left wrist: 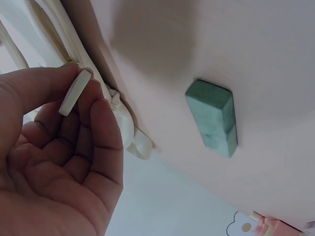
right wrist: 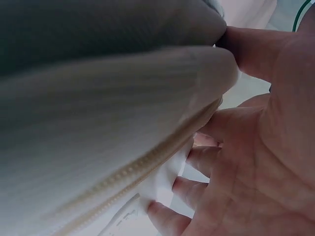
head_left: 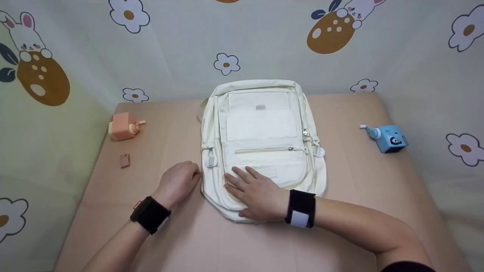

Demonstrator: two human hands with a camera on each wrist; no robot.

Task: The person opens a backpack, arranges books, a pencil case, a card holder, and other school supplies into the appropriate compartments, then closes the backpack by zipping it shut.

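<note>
A cream backpack [head_left: 261, 124] lies front side up on the table, its top toward the back wall. At its lower left edge my left hand [head_left: 179, 183] pinches a small flat white tab [left wrist: 75, 93] between thumb and fingers. The tab is seen nearly edge-on, close to a zipper on the bag's side; whether it is attached is hidden. My right hand [head_left: 261, 194] rests on the lower front of the backpack with its fingers spread. In the right wrist view, the fingertips [right wrist: 167, 219] touch the fabric beside a zipper [right wrist: 142, 164].
An orange pencil sharpener [head_left: 124, 126] with a crank stands at the left, a small pinkish block [head_left: 124, 161] below it. In the left wrist view a block [left wrist: 214, 118] looks green. A blue crank sharpener [head_left: 391, 139] stands at the right. A patterned curtain [head_left: 181, 49] surrounds the table.
</note>
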